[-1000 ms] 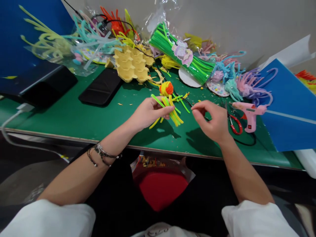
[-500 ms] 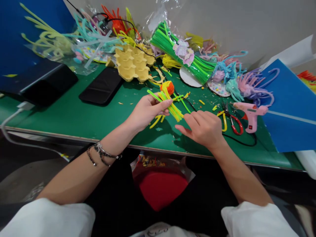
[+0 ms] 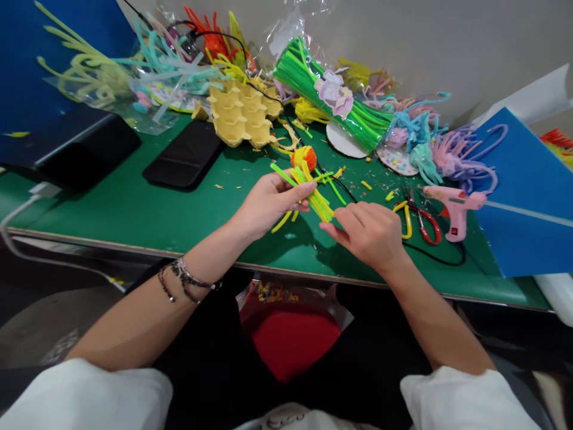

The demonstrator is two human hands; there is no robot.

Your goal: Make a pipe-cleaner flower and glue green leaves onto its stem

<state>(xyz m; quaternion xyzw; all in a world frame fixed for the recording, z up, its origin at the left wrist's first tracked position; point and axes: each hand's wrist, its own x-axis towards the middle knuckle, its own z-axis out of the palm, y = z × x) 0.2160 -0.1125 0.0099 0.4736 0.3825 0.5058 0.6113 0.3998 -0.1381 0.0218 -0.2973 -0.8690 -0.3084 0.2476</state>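
My left hand (image 3: 268, 203) is closed round a short bundle of yellow and green pipe cleaners (image 3: 308, 194), held just above the green table (image 3: 134, 209). My right hand (image 3: 369, 233) pinches the bundle's lower right end with thumb and fingertips. An orange and yellow pompom (image 3: 303, 157) lies on the table just behind the bundle. Loose yellow and green pipe-cleaner pieces (image 3: 329, 179) are scattered around it.
A pink glue gun (image 3: 454, 206) and red-handled scissors (image 3: 425, 224) lie right of my right hand. Behind are a yellow egg carton (image 3: 239, 116), a green pipe-cleaner pack (image 3: 331, 101), pastel pipe cleaners (image 3: 430, 143) and a black phone (image 3: 185, 156). Blue boards (image 3: 528, 185) stand at both sides.
My right hand came in from the right, dropped lower, and closed on the bundle's end. My left hand raised the bundle slightly and kept its grip.
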